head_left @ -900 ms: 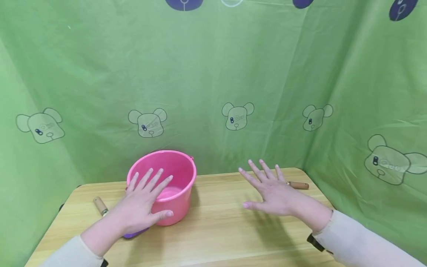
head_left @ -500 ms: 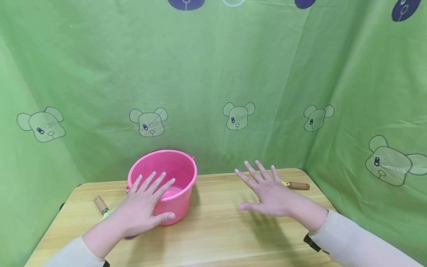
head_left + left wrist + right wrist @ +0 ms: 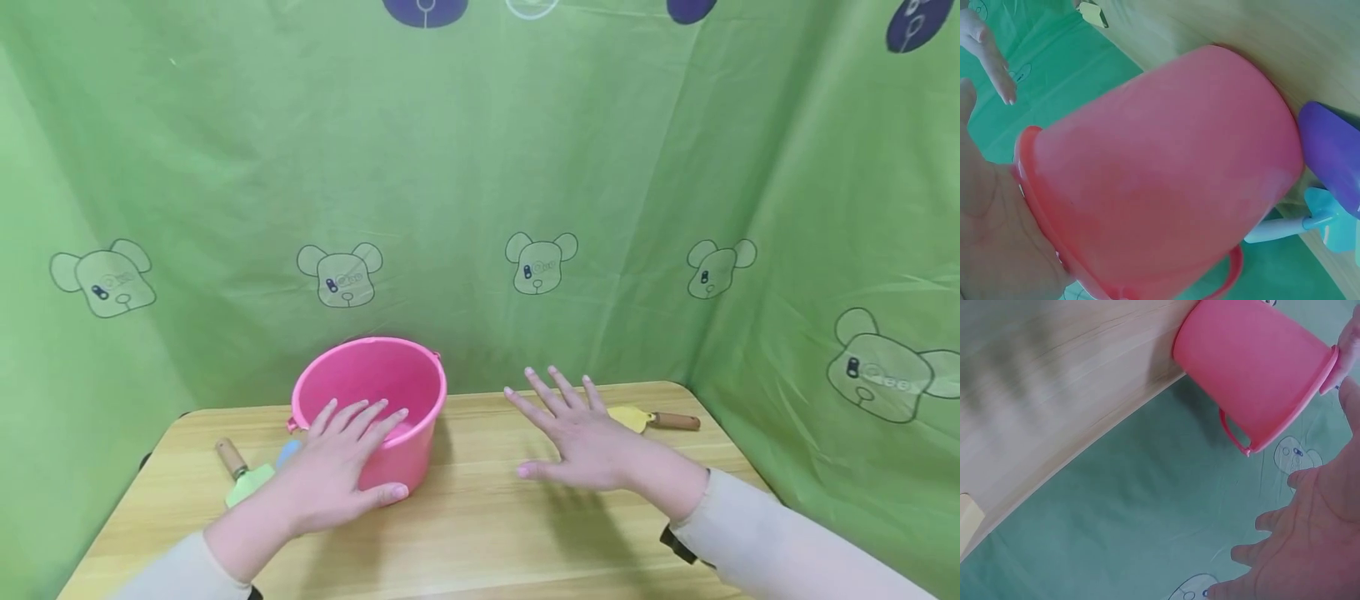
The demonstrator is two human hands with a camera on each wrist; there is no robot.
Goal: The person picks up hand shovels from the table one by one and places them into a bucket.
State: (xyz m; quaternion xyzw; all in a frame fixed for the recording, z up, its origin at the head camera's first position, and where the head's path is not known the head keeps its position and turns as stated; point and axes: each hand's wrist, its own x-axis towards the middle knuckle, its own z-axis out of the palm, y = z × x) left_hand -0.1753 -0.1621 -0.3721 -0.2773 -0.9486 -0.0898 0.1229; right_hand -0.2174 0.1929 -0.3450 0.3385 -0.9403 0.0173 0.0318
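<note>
A pink bucket (image 3: 416, 458) stands upright on the wooden table, left of the middle. My left hand (image 3: 330, 479) hovers palm down over its near side, fingers spread and straight; whether they touch the rim cannot be told. In the left wrist view, the bucket (image 3: 1166, 169) fills the middle beside my palm (image 3: 1004, 231). Right of the bucket, my right hand (image 3: 581, 442) is held above the table with fingers spread, holding nothing. Just behind it lies a yellow trowel-like tool (image 3: 630, 417) with a wooden handle, partly hidden by the hand.
Left of the bucket lies a light green tool (image 3: 250, 483) with a wooden handle. Near the bucket's base are a purple piece (image 3: 1333, 156) and a light blue tool (image 3: 1335, 225). A green curtain (image 3: 465, 150) printed with bear heads closes off the back and sides.
Both hands have drifted inward, the right hand leftward and the left hand rightward. More of the yellow tool and the green tool shows now. The view has shifted slightly.
</note>
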